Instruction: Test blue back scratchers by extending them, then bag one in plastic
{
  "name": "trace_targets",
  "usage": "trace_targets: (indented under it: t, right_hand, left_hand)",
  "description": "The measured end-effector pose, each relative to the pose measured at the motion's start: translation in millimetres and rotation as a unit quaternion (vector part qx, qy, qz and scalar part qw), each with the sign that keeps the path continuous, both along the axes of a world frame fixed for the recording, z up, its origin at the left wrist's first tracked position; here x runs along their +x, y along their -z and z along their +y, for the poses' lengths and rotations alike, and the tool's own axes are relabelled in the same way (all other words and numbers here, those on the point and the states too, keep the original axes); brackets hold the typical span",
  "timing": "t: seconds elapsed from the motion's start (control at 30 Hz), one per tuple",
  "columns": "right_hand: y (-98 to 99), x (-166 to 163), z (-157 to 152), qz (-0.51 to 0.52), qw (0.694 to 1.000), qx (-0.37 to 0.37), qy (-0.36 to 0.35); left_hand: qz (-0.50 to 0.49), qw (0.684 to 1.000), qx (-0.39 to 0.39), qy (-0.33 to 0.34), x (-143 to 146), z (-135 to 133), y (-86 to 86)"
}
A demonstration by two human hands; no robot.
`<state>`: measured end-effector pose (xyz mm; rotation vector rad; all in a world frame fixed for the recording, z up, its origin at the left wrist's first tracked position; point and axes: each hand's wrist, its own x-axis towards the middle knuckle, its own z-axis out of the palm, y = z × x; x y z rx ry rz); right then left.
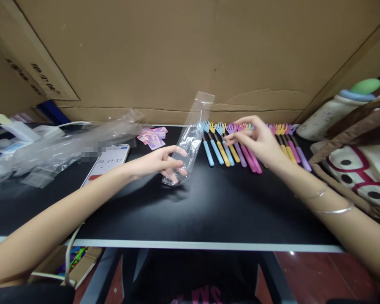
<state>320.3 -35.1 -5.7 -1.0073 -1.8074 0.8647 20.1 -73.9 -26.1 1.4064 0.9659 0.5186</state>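
Left hand (pixel 160 162) pinches a clear bag (pixel 190 139) upright; at 3 o'clock, right hand (pixel 256 141), fingers loosely spread, touches the row of back scratchers (pixel 223 152).

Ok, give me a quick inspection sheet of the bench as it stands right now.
Surface: black table, white front edge.
Job's things: clear plastic sleeve, held tilted; row of pastel hand-shaped sticks lying side by side.
Clutter: heap of clear bags; pink cards; phone showing a timer.
Hands: left hand holds the sleeve's lower end; right hand open over the sticks, whether it touches them is unclear.
Cables: white cable hanging over the front edge.
Surroundings: cardboard wall behind; printed bag at right.
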Motion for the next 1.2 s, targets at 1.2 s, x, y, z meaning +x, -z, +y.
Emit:
trace_targets:
  t: [1.2]
  right_hand:
    - [15.0, -11.6, -8.7, -0.174, 0.965, 0.102, -0.169]
  left_hand:
    - [0.387, 0.671, 0.629, 0.065, 33.2, -1.0, -12.5]
